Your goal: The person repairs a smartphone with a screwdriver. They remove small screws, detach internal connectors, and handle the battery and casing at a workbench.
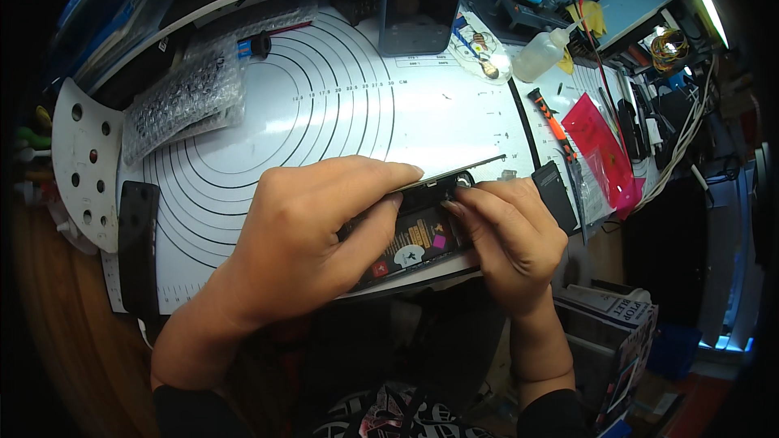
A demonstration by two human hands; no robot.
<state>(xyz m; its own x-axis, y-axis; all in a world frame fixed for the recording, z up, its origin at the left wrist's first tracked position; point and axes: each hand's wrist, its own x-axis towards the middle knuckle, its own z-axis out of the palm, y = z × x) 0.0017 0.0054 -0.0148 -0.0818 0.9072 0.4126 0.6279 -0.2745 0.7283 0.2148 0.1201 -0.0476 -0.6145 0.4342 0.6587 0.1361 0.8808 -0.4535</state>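
An opened phone (422, 237) lies near the mat's front edge, its dark battery with colored labels showing. My left hand (304, 231) is closed, thumb and fingers pinching a thin dark phone panel (466, 168). That panel stands tilted along the phone's far side, seen almost edge-on. At the phone's right end, my right hand (519, 231) has its thumb and fingertips pressed together just over the inner parts. Whatever small thing those fingertips hold is hidden. My left hand covers the phone's left end.
Bubble wrap (187, 105) lies at the left of the white mat (341, 113). A dark phone (422, 4) stands at the back. To the right are a clear bottle (540, 57), an orange-black hand tool (552, 123), a red sheet (592, 146) and a dark flat piece (554, 197).
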